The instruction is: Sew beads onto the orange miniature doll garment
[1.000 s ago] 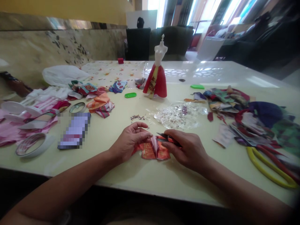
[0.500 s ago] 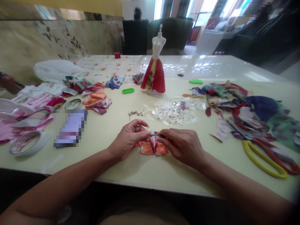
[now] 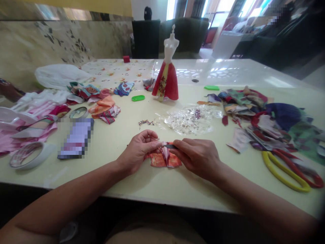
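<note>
My right hand [image 3: 196, 154] is closed around slim grey tweezers [image 3: 169, 146], whose tip points left at my left fingertips. Thumb and forefinger of my left hand [image 3: 142, 149] are pinched together at that tip; whatever is between them is too small to make out. Below both hands a small orange and red piece of cloth [image 3: 158, 160] with a pale, dark-edged strip down its middle lies on the table, partly covered by the fingers. Just beyond them is a little heap of tiny beads or stones [image 3: 147, 122]. A clear plastic sheet [image 3: 175, 123] scattered with more sparkling bits lies to its right.
Behind stands a white dress form [image 3: 169, 51] in a red and gold skirt. Fabric scraps [image 3: 241, 101] and yellow-handled scissors [image 3: 284, 174] lie right. A phone [image 3: 77, 139], a tape roll [image 3: 27, 156] and pink cloth lie left. Two green pieces [image 3: 138, 98] sit farther back.
The view has shifted very slightly. My hands and the tweezers hold nearly the same place over the orange cloth.
</note>
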`<state>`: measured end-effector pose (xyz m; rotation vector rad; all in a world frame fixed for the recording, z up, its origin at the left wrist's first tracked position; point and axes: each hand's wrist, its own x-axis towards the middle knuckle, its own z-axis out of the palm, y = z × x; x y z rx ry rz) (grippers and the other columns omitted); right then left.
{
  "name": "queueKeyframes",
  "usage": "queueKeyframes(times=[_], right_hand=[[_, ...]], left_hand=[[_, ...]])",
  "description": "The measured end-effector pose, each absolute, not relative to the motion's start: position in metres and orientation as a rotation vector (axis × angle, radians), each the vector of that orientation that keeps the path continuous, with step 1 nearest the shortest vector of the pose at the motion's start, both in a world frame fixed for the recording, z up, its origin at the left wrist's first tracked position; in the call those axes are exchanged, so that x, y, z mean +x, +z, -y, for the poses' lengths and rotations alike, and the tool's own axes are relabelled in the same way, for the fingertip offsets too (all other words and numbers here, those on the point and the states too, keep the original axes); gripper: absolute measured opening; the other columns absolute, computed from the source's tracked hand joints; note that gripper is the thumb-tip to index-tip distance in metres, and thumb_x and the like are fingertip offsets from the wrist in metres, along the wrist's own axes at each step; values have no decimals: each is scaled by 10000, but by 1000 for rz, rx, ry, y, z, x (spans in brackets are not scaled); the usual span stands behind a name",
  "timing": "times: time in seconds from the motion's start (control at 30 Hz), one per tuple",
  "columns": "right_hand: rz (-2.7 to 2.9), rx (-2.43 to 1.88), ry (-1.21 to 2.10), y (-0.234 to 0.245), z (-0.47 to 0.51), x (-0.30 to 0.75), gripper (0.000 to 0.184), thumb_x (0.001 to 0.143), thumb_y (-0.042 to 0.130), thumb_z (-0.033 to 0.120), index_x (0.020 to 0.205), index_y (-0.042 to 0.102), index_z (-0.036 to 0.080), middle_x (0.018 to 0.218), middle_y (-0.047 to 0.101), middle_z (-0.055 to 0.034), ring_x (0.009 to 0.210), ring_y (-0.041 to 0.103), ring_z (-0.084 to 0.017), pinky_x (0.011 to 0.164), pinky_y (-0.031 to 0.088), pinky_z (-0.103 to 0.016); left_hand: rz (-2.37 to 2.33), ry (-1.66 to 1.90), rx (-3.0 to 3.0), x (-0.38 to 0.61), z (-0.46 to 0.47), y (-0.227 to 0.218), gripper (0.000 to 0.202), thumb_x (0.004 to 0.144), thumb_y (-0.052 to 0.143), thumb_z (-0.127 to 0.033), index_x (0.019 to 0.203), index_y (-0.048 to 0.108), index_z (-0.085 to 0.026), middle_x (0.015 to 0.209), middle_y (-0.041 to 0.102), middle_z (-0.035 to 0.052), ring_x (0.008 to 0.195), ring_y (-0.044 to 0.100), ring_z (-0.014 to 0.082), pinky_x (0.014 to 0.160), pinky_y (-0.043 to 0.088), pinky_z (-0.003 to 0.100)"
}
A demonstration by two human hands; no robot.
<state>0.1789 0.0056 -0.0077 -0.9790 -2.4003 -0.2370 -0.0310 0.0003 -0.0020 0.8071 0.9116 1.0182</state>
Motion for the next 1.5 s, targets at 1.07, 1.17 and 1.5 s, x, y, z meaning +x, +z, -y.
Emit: queueKeyframes(times=[1.07, 1.17, 1.5], right_hand=[[2369, -1037, -29, -9, -2, 176, 292, 939, 488, 415, 837, 650, 194, 636, 594, 12, 533, 479, -89, 523, 253, -256], [2368, -1038, 0, -9, -3, 176, 289, 938, 490, 414, 841, 652, 195, 638, 594, 14, 535, 480, -89, 526, 256, -254], [2346, -1080, 282, -8, -4, 177, 300, 942, 484, 421, 858, 656, 189, 641, 590, 15, 538, 472, -79, 538, 277, -235]], left_hand=[[-923, 1005, 839, -30, 1, -1, 228, 750, 739, -166, 836, 528, -162, 726, 569, -34, 651, 594, 67, 644, 475, 176], [-921, 1006, 844, -30, 2, 0, 223, 755, 734, -164, 830, 524, -160, 727, 572, -30, 659, 598, 68, 655, 476, 175], [-919, 1008, 861, -30, 2, -3, 228, 752, 743, -171, 827, 528, -158, 737, 578, -24, 673, 594, 66, 654, 467, 167]])
